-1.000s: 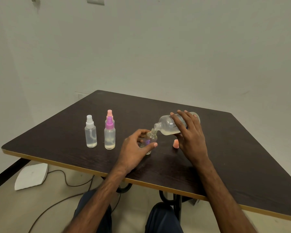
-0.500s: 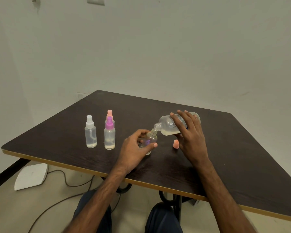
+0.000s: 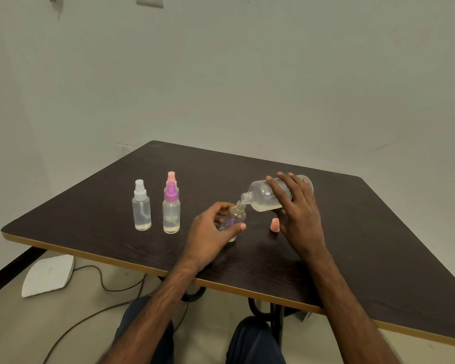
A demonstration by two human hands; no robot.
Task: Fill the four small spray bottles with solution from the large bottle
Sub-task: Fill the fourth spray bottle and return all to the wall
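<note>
Right hand [image 3: 300, 214] is wrapped over the large bottle [image 3: 263, 195], fingers spread across its side, holding it tipped nearly flat with the open neck touching the mouth of the uncapped small bottle [image 3: 235, 218]. Left hand [image 3: 208, 232] is curled around that small bottle, thumb in front, keeping it standing on the table [image 3: 378, 245] with a slight lean toward the pour.

Honestly, compared with a second ago almost nothing has moved: same hands, same tilt, same spot. So I'd say the pour is just carrying on steadily. I can't make out the stream itself, and what's left in the large bottle is a shallow pale pool along its low side. Something purple shows through the small bottle, no idea what.

Off to the left, well apart, the white-topped bottle [image 3: 142, 208] and purple-topped bottle [image 3: 171, 211] stand side by side, with the pink-topped bottle [image 3: 171, 177] right behind the purple one. All three have sprayers on, so this looks like the last fill. A loose pink cap [image 3: 274, 224] sits just under the right hand.
</note>
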